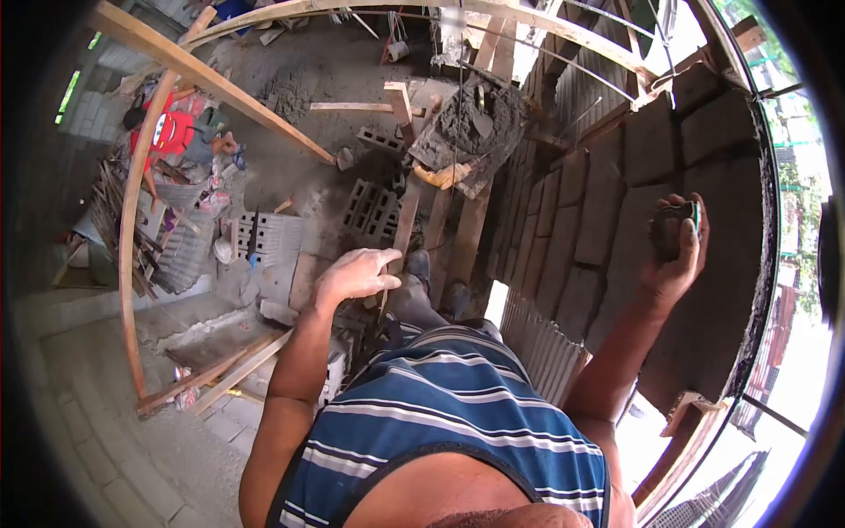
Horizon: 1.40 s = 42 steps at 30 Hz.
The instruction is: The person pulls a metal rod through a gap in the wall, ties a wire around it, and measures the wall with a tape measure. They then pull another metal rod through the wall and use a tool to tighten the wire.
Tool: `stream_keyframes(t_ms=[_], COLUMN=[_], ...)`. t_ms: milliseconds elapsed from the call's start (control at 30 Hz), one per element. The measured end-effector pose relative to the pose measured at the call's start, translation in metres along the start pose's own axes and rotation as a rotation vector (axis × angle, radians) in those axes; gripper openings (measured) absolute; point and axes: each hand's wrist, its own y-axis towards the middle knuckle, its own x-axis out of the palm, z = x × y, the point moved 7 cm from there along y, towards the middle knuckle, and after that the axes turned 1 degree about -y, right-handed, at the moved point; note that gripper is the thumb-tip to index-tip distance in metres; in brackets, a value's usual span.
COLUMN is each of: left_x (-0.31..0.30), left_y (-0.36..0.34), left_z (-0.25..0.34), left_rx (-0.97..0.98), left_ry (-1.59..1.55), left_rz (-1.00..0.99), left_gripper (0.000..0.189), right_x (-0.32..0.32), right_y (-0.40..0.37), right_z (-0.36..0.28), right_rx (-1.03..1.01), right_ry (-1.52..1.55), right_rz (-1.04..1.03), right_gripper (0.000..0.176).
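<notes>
My right hand (682,251) is raised beside the grey block wall (647,229), its fingers wrapped round a small dark object (671,231) with a pale green edge. What kind of thing it is I cannot make out. My left hand (356,275) hangs in the air over the scaffold planks, thumb and fingers apart, with nothing in it. Beyond my feet, a board heaped with wet mortar (502,128) lies on the planks, a trowel (481,99) stuck in the heap. A yellowish glove or cloth (444,173) rests at its near edge.
I stand on narrow planks (468,224) high above the floor. Hollow blocks (371,209) lie below. A wooden frame (211,75) crosses the left side, and a person in red (176,132) is down beyond it. Wires and a wall edge (764,264) border the right.
</notes>
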Motion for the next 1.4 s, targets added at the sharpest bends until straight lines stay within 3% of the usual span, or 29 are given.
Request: stream_keyframes(t_ms=[67,133,200,267,300,367,567,600,667,867,1033,1133,1333,1400], left_x=[0.010,0.000,-0.009,-0.022,-0.027,-0.034,-0.021,-0.019,-0.013,-0.021,-0.053,-0.080,-0.121,-0.135], left_y=[0.010,0.013,0.019,0.021,0.021,0.018,0.009,0.008,0.006,0.004,0.023,0.049,0.124,0.153], left_z=[-0.031,-0.044,-0.067,-0.077,-0.083,-0.090,-0.117,-0.122,-0.134,-0.160,-0.182,-0.172,-0.135,-0.125], left_rx=[-0.063,0.061,-0.088,-0.151,-0.145,-0.131,-0.154,-0.162,-0.183,-0.277,-0.210,-0.167,-0.074,-0.057], left_ry=[0.033,0.138,0.000,-0.082,-0.090,-0.095,-0.208,-0.215,-0.218,-0.322,-0.304,-0.341,-0.307,-0.337], left_rz=[-0.014,0.168,0.147,0.163,0.188,0.260,0.234,0.232,0.213,0.164,0.247,0.254,0.222,0.224], left_gripper=[0.061,0.059,0.056,0.054,0.053,0.050,0.053,0.054,0.056,0.058,0.057,0.056,0.054,0.054], right_x=[0.000,-0.001,0.000,0.001,-0.018,-0.003,-0.027,-0.030,-0.035,-0.034,-0.028,-0.017,0.013,0.037], right_y=[0.008,0.025,0.034,0.041,0.055,0.057,0.090,0.095,0.110,0.118,0.112,0.109,0.101,0.095], right_z=[-0.016,-0.038,-0.064,-0.099,-0.100,-0.123,-0.137,-0.138,-0.130,-0.126,-0.128,-0.136,-0.130,-0.131], right_rx=[-0.056,-0.226,-0.307,-0.711,-0.549,-0.587,-0.583,-0.585,-0.404,-0.251,-0.241,-0.279,-0.280,-0.552], right_ry=[-0.067,-0.101,-0.246,-0.786,-0.620,-0.748,-0.990,-0.993,-1.058,-1.105,-1.088,-1.200,-1.058,-0.835], right_rz=[0.027,0.015,0.125,0.169,0.289,0.381,0.659,0.656,0.641,0.679,0.674,0.663,0.722,0.654], right_gripper=[0.052,0.047,0.039,0.033,0.036,0.045,0.055,0.055,0.057,0.064,0.062,0.056,0.046,0.041])
